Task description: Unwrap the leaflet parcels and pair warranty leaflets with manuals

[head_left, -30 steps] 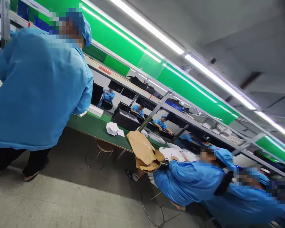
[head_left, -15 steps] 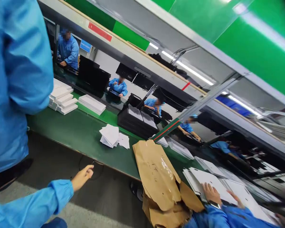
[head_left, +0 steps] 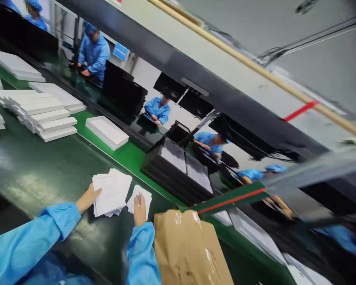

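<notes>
My left hand point(head_left: 88, 198) grips the left edge of a loose stack of white paper sheets point(head_left: 112, 192), its thumb on top. To the right, my right hand point(head_left: 139, 209) has its fingers curled on a smaller bunch of white papers point(head_left: 145, 196). Both paper bunches are at the green tabletop point(head_left: 77, 166), a small gap between them. Close beside my right sleeve stands a brown paper bag point(head_left: 186, 245) with shiny tape on it. The undersides of the papers, and the fingertips beneath them, are hidden.
Stacked white boxes point(head_left: 53, 116) sit at the left, and another white box pair point(head_left: 106, 132) lies on the green strip. Behind the papers is a black stack of trays point(head_left: 178, 170). A slanted post point(head_left: 231, 201) crosses at right. Co-workers point(head_left: 95, 53) sit or stand beyond the bench.
My view has swung left and closer to the bench. My left hand has moved from in front of the table edge onto the paper stack. My right hand is now visible at the smaller bunch.
</notes>
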{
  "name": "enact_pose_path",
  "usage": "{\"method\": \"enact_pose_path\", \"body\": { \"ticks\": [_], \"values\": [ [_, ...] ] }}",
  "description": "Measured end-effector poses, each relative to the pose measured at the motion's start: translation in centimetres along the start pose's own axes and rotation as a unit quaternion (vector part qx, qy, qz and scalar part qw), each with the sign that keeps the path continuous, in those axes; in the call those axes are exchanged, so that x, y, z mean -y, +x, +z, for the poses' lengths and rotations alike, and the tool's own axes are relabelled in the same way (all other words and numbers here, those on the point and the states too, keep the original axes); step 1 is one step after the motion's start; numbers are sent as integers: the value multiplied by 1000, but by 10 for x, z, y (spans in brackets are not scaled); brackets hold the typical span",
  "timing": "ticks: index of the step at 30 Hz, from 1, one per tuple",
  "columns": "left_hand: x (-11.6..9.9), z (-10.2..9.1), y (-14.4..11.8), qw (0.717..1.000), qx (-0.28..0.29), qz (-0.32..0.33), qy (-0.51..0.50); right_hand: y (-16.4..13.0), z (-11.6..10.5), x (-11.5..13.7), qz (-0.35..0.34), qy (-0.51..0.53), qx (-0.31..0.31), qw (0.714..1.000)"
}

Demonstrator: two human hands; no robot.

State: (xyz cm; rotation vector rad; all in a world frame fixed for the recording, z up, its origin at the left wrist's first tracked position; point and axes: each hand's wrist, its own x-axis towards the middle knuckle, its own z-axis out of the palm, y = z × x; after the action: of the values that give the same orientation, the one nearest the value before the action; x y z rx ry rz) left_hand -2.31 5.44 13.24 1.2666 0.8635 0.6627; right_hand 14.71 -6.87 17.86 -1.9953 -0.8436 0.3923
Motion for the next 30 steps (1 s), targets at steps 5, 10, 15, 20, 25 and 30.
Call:
{"method": "enact_pose_path", "body": {
  "ticks": [5, 10, 15, 20, 25, 30],
  "values": [
    [-15, 23, 27, 994, -31, 31, 100, 40, 36, -13, 36, 38, 132, 990],
    [-31, 40, 55, 977, -21, 43, 207, 28, 56, -12, 36, 47, 126, 990],
    [-50, 37, 43, 954, -30, 77, 288, 34, 37, -15, 53, 94, 136, 985],
    [-40, 34, -20, 828, -3, 224, 515, 16, 14, -16, 53, 41, 125, 990],
    [-31, 51, -46, 750, 121, 296, 578, -4, 9, -12, 12, -87, 96, 991],
    [-46, 41, -30, 748, 145, 339, 552, -8, 8, -10, 66, -29, 74, 995]
  ]
}}
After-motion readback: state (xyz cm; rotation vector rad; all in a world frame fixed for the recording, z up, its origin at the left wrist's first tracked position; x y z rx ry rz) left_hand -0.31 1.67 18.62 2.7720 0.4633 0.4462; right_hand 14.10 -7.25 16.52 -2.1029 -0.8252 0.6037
